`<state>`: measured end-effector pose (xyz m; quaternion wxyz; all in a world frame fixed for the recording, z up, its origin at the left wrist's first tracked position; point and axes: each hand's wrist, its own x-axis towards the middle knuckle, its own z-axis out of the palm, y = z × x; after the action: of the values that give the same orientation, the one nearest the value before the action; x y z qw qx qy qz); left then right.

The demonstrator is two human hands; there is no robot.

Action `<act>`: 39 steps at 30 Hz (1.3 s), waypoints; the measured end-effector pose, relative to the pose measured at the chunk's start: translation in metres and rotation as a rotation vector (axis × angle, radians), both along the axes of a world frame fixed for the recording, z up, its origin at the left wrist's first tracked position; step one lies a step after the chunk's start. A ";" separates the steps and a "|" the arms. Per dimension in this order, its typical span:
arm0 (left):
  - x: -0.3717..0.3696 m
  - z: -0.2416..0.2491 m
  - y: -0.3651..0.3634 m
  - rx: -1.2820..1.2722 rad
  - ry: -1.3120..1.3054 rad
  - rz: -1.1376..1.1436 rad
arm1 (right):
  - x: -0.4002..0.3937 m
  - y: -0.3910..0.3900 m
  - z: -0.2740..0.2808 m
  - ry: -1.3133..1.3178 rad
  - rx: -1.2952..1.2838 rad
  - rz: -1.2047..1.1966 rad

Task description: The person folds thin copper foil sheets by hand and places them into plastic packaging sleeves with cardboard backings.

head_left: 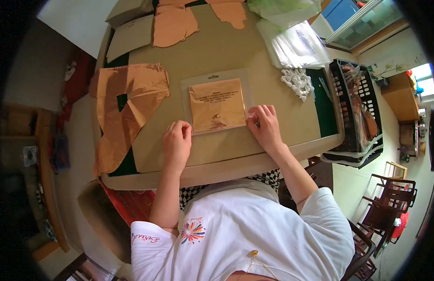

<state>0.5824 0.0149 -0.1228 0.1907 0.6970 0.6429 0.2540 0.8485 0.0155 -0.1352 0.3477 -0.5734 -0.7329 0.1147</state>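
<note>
A clear plastic bag (216, 107) holding a folded rose-gold foil sheet with a printed label lies flat on the cardboard-covered table (282, 117). My left hand (176, 143) is curled into a loose fist and rests on the table just left of the bag's lower left corner. At the bag's lower right corner, the fingers of my right hand (265, 126) pinch the edge of the plastic.
Loose rose-gold foil balloons (123, 103) lie at the left and far edge. A stack of clear bags (296, 47) and a white knotted cord bundle (296, 82) sit at the back right. A black basket (359, 112) hangs off the right side. Chairs stand lower right.
</note>
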 end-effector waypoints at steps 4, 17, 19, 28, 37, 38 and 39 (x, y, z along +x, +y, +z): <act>0.004 -0.003 -0.001 0.047 0.038 0.036 | 0.001 0.001 -0.001 -0.026 0.059 -0.049; 0.001 -0.014 0.001 0.084 0.121 0.070 | 0.010 -0.004 -0.011 0.071 0.040 -0.081; 0.001 -0.012 0.002 0.088 0.136 0.073 | 0.010 -0.003 -0.004 0.052 -0.057 -0.137; -0.014 0.005 0.024 -0.218 0.053 0.089 | 0.026 0.027 0.023 0.194 -0.617 -0.217; -0.024 0.000 0.041 -0.236 0.032 0.018 | 0.033 0.038 0.004 0.361 -0.572 -0.093; -0.023 0.004 0.040 -0.247 0.016 0.045 | 0.032 0.033 0.002 0.325 -0.459 -0.066; -0.022 0.008 0.038 -0.259 -0.002 0.073 | 0.031 0.028 0.000 0.288 -0.347 -0.038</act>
<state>0.5600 0.0528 -0.1148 0.2700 0.6424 0.6952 0.1763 0.8800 0.0436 -0.1354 0.3470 -0.6160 -0.6341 0.3133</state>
